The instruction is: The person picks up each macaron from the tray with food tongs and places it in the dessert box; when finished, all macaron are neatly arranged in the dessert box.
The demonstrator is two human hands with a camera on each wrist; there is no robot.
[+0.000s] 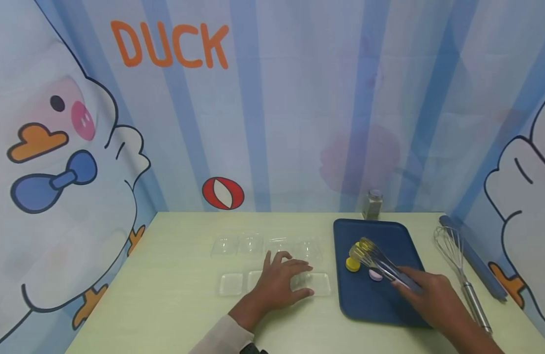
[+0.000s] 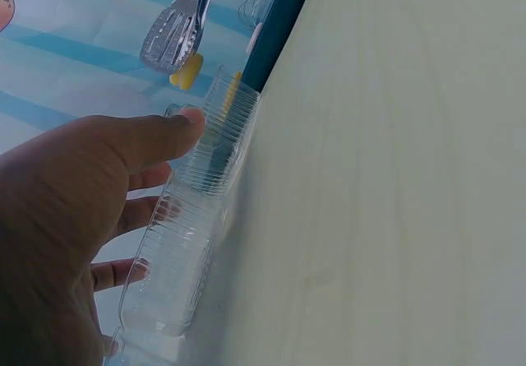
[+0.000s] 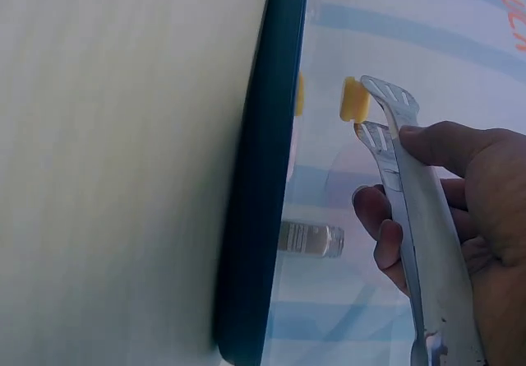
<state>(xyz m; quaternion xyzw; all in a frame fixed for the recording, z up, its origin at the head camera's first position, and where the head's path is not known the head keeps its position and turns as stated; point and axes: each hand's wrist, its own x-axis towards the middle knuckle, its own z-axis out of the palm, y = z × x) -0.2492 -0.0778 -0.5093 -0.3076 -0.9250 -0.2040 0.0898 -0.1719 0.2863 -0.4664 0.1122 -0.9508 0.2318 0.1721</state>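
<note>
In the head view my right hand [image 1: 438, 297] grips metal tongs [image 1: 389, 268] over the blue tray [image 1: 360, 307]. A yellow macaron [image 3: 354, 99] sits at the slotted tong tips, above the tray in the right wrist view. Below it on the tray lie another yellow macaron [image 1: 353, 265] and a pale pink one [image 1: 375, 275]. My left hand [image 1: 276, 282] rests over the clear plastic containers [image 1: 318, 284], fingers spread and thumb toward the near side. In the left wrist view the thumb is at the rim of a ribbed container [image 2: 168, 259], the other fingers beyond it.
Clear compartments [image 1: 250, 243] form a back row behind the left hand. A small glass jar [image 1: 372, 204] stands behind the tray. To the right lie a wire whisk [image 1: 469, 290] and a long dark blue bar [image 1: 475, 260]. A printed curtain [image 1: 290, 98] borders the table.
</note>
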